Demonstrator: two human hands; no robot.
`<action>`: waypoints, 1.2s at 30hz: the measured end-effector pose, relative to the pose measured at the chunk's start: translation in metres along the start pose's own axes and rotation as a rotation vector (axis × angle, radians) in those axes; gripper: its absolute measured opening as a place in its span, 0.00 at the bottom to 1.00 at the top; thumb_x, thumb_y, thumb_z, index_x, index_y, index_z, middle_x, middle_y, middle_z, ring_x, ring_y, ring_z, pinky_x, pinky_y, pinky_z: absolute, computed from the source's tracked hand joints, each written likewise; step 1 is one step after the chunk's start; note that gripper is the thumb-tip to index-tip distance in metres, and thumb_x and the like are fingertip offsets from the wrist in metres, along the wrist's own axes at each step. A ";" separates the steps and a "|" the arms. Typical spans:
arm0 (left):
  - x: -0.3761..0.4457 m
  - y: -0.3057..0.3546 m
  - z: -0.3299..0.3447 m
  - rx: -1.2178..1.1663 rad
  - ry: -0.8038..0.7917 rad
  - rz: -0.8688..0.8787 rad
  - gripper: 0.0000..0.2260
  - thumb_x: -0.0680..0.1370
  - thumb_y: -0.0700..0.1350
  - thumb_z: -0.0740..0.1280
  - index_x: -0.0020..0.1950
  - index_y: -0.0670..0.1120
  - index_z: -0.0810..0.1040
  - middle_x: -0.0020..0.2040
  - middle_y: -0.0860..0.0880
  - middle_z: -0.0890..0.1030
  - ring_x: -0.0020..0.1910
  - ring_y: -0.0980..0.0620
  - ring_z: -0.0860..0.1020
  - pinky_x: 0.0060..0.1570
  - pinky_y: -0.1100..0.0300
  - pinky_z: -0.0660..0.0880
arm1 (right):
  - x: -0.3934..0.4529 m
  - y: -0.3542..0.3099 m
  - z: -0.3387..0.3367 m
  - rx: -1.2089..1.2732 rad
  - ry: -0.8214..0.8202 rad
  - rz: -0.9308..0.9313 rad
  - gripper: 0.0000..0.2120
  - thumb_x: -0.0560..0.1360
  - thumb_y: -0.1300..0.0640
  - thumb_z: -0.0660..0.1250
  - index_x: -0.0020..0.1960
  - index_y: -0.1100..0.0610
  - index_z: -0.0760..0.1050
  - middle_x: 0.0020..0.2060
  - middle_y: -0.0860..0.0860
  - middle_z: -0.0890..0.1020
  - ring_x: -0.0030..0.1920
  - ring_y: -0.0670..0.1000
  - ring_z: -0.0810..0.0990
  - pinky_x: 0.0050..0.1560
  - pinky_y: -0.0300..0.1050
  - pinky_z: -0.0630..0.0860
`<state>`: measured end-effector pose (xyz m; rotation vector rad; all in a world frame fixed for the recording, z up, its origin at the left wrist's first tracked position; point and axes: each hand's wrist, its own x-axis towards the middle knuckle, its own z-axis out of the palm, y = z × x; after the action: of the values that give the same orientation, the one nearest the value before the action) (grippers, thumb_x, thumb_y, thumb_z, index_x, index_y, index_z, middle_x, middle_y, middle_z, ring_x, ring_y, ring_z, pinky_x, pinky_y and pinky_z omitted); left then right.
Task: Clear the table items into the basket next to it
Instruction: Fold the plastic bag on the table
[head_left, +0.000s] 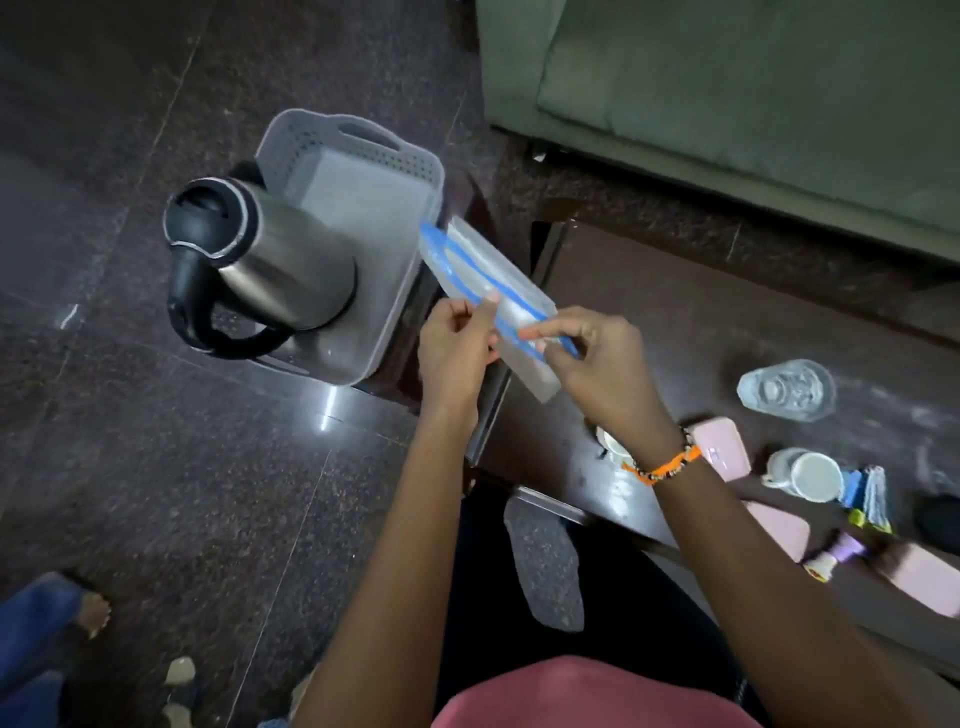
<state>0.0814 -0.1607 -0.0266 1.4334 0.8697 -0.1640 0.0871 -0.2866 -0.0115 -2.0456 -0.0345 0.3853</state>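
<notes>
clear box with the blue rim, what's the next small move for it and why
Probably carry it a little further left and lower it into the basket. Both hands, left and right, grip the clear box near the basket's right edge, just past the table. The kettle fills the basket's left side, so the free space beside it looks like the spot.

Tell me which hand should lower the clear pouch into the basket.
Probably the left hand: it pinches the pouch on the side nearest the basket; the right hand holds the end over the table.
</notes>
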 end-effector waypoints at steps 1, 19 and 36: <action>-0.012 -0.007 0.011 0.012 -0.016 -0.017 0.06 0.76 0.47 0.66 0.42 0.45 0.74 0.38 0.46 0.78 0.40 0.52 0.77 0.44 0.59 0.78 | -0.012 0.009 -0.013 -0.009 -0.017 0.013 0.12 0.71 0.70 0.66 0.47 0.59 0.84 0.41 0.46 0.81 0.42 0.42 0.78 0.44 0.24 0.67; -0.135 -0.059 0.116 0.287 -0.372 0.071 0.04 0.76 0.38 0.65 0.45 0.46 0.78 0.40 0.48 0.81 0.40 0.54 0.80 0.43 0.62 0.79 | -0.125 0.092 -0.136 -0.368 0.142 0.199 0.07 0.69 0.57 0.71 0.45 0.59 0.77 0.68 0.56 0.63 0.66 0.61 0.64 0.63 0.51 0.69; -0.162 -0.054 0.133 0.361 -0.284 0.251 0.08 0.68 0.38 0.63 0.39 0.52 0.74 0.36 0.47 0.76 0.34 0.53 0.71 0.38 0.57 0.70 | -0.143 0.075 -0.156 -0.536 0.359 -0.106 0.16 0.66 0.73 0.57 0.51 0.62 0.72 0.53 0.59 0.72 0.49 0.60 0.74 0.40 0.51 0.70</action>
<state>-0.0068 -0.3544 0.0151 1.7895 0.4345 -0.3386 -0.0141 -0.4827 0.0292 -2.6013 -0.0288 -0.0766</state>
